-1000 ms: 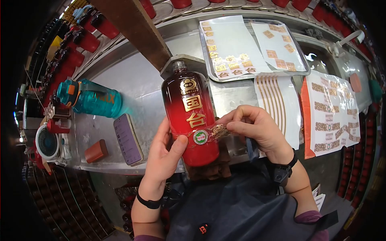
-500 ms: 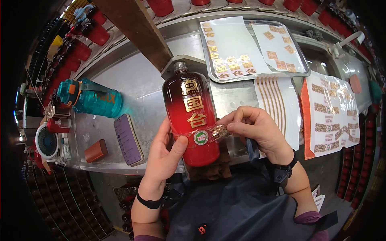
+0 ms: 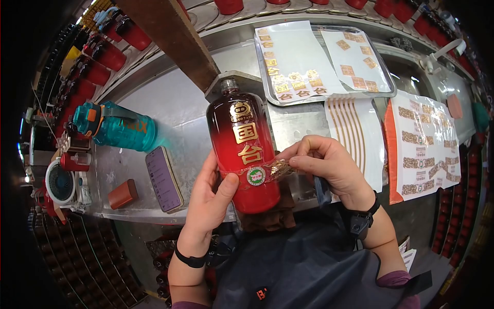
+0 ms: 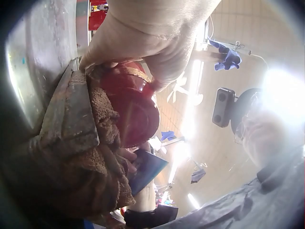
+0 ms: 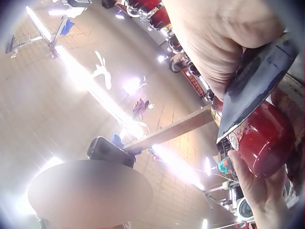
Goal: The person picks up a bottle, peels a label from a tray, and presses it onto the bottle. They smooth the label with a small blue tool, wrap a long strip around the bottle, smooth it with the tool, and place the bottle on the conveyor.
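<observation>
A dark-to-red glass bottle (image 3: 241, 193) with gold characters leans back, its neck at a metal-tipped wooden post (image 3: 177, 41). My left hand (image 3: 208, 193) grips its lower left side, thumb on the front. A thin decal band (image 3: 236, 171) with a round green-and-white emblem (image 3: 256, 175) crosses the lower bottle. At its right end, my right hand (image 3: 329, 165) pinches the crumpled gold part of the decal (image 3: 280, 169) between thumb and forefinger. A dark flat scraper-like blade (image 5: 259, 86) is tucked in the right palm. Below the bottle base lies a brown cloth (image 4: 105, 114).
Decal sheets lie in a metal tray (image 3: 388, 95) at the back. Right of the bottle are a striped sheet (image 3: 373, 154) and a patterned sheet (image 3: 437, 175). A phone (image 3: 163, 177), teal water bottle (image 3: 123, 129) and brown block (image 3: 123, 193) sit left. Red bottles (image 3: 108, 51) line the far edge.
</observation>
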The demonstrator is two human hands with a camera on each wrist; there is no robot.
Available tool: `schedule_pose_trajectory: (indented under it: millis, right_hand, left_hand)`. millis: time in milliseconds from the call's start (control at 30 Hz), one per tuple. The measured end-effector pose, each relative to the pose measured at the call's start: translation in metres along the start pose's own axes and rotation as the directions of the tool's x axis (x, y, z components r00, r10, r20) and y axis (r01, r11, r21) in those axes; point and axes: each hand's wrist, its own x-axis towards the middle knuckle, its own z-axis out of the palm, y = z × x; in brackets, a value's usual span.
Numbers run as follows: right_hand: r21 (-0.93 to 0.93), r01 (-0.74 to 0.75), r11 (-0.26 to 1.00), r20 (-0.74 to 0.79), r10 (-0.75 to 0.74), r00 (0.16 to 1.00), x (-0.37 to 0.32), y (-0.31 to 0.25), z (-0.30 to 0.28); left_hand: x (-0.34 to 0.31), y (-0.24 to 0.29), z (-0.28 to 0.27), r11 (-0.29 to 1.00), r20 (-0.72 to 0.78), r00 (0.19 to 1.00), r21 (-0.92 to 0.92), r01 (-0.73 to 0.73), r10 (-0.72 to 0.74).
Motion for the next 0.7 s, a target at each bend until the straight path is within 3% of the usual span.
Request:
schedule_pose_trajectory:
  millis: [500, 567, 600, 667, 700]
  right_hand:
    - [-0.028, 0.032, 0.999, -0.026, -0.033, 0.999, 0.001, 0.001, 0.005]
    - [-0.022, 0.041, 0.999, -0.021, -0.041, 0.999, 0.002, 0.002, 0.006]
    - [-0.030, 0.051, 0.998, -0.019, -0.052, 0.998, 0.002, 0.003, 0.006]
    - [-0.030, 0.060, 0.998, -0.025, -0.061, 0.998, 0.002, 0.003, 0.005]
    - [-0.021, 0.058, 0.998, -0.014, -0.059, 0.998, 0.002, 0.004, 0.005]
  left_hand:
    - [-0.002, -0.003, -0.001, 0.999, 0.011, 1.000, -0.035, 0.005, -0.005]
    - [-0.003, -0.003, 0.004, 0.999, -0.126, 0.991, 0.004, -0.040, 0.040]
    - [-0.003, -0.002, 0.006, 0.999, -0.122, 0.992, 0.004, -0.038, 0.039]
    - [-0.004, 0.002, 0.010, 0.837, -0.191, 0.922, 0.509, -0.199, 0.336]
    - [-0.007, 0.012, 0.007, 0.581, -0.050, 0.910, 0.784, -0.220, 0.412]
